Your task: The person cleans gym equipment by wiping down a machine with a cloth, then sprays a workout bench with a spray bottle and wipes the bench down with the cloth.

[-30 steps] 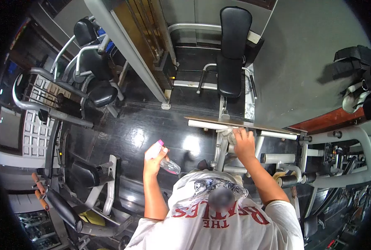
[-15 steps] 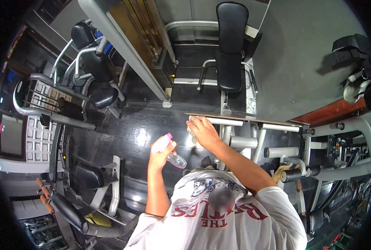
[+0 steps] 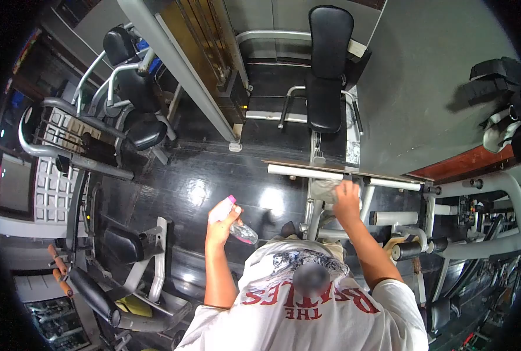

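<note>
My left hand (image 3: 220,221) is wrapped round a clear spray bottle (image 3: 244,233) with a pink cap, held tilted over the dark floor. My right hand (image 3: 347,202) holds a grey cloth (image 3: 326,191) beside the white padded bar (image 3: 305,172) of a machine. The cloth hangs just below the right end of this bar. Whether it touches the machine's frame I cannot tell.
A black upright seat (image 3: 325,102) stands ahead. Other machines are at the left (image 3: 140,134) and right (image 3: 482,181). A low black-padded bench (image 3: 124,244) sits at lower left. Dark items hang on the grey wall (image 3: 412,88).
My right hand has moved right with the cloth, from the left end of the white bar to its right end. My left hand and the bottle have shifted slightly.
</note>
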### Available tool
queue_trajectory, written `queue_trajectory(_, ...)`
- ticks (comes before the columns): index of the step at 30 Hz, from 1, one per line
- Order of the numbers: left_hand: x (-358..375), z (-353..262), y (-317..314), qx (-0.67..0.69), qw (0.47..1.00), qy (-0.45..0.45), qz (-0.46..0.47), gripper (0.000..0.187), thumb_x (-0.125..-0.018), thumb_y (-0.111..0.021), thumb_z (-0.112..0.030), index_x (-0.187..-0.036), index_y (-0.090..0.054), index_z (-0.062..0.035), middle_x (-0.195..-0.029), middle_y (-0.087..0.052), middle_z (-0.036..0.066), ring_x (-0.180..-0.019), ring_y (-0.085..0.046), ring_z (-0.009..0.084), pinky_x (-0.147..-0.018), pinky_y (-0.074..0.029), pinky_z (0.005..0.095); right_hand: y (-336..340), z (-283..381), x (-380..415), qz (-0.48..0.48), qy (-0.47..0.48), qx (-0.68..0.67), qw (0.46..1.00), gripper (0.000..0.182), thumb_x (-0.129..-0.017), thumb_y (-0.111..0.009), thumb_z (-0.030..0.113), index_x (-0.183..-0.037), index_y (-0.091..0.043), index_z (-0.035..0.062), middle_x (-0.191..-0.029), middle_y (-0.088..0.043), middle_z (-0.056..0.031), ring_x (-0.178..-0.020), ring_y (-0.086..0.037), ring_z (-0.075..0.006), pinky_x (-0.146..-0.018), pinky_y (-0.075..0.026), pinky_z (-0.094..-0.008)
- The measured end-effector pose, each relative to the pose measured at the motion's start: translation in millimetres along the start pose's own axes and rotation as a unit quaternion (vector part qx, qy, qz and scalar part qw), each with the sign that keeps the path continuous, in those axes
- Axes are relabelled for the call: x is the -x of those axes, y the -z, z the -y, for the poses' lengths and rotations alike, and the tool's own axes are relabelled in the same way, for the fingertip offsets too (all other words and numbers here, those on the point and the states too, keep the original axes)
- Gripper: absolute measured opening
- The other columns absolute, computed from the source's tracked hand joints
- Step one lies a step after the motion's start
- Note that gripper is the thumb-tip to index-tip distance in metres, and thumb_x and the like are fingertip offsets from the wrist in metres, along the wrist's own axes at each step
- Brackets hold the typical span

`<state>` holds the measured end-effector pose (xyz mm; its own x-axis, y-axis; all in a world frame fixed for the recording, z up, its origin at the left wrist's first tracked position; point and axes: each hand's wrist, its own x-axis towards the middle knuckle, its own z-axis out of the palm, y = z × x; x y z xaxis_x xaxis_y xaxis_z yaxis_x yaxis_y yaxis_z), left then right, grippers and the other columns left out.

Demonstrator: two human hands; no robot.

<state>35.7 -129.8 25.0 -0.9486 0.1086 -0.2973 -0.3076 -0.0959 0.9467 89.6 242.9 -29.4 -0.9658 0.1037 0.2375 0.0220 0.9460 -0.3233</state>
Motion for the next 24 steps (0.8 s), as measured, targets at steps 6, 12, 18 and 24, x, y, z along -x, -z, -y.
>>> queue_trajectory(6, -13, -1, -14, 0.010, 0.999, -0.004, 0.034, 0.015, -0.085, -0.075, -0.006, -0.094, -0.065, -0.0010, -0.081, -0.067, 0.006, -0.062, -0.063, 0.0149, -0.061, -0.050, 0.0296, 5, 22, 0, -0.122, -0.111, -0.170, 0.972, 0.024, -0.083, -0.059, -0.005, -0.105, -0.056, 0.0023, -0.111, -0.058, -0.0206, -0.107, -0.055, -0.0413, -0.093, -0.046, -0.0455)
queue_trajectory(12, -12, -8, -22, 0.003, 0.999, -0.009, 0.037, 0.014, -0.085, -0.075, -0.007, -0.093, -0.064, -0.0013, -0.080, -0.065, 0.005, -0.061, -0.063, 0.0149, -0.059, -0.050, 0.0292, 51, 49, -21, -0.117, -0.241, -0.458, 0.848, 0.017, -0.096, -0.056, 0.002, -0.113, -0.054, 0.0007, -0.102, -0.062, -0.0071, -0.097, -0.059, -0.0147, -0.088, -0.047, -0.0306)
queue_trajectory(18, -4, -4, -18, -0.003, 0.999, -0.015, 0.031, 0.015, -0.085, -0.075, -0.008, -0.094, -0.065, -0.0012, -0.080, -0.065, 0.005, -0.061, -0.064, 0.0151, -0.059, -0.050, 0.0292, 54, 113, -60, -0.195, -0.089, -0.451, 0.867, 0.016, -0.095, -0.057, 0.004, -0.111, -0.057, 0.0019, -0.106, -0.059, -0.0080, -0.099, -0.059, -0.0185, -0.093, -0.047, -0.0316)
queue_trajectory(24, 6, 0, -15, 0.027, 0.999, -0.020, 0.018, 0.015, -0.086, -0.075, -0.008, -0.094, -0.065, 0.0000, -0.081, -0.066, 0.007, -0.061, -0.063, 0.0155, -0.060, -0.050, 0.0292, -32, 120, -83, -0.045, 0.290, -0.203, 0.934, 0.036, -0.080, -0.064, 0.003, -0.115, -0.059, -0.0005, -0.120, -0.055, -0.0135, -0.113, -0.056, -0.0296, -0.094, -0.050, -0.0388)
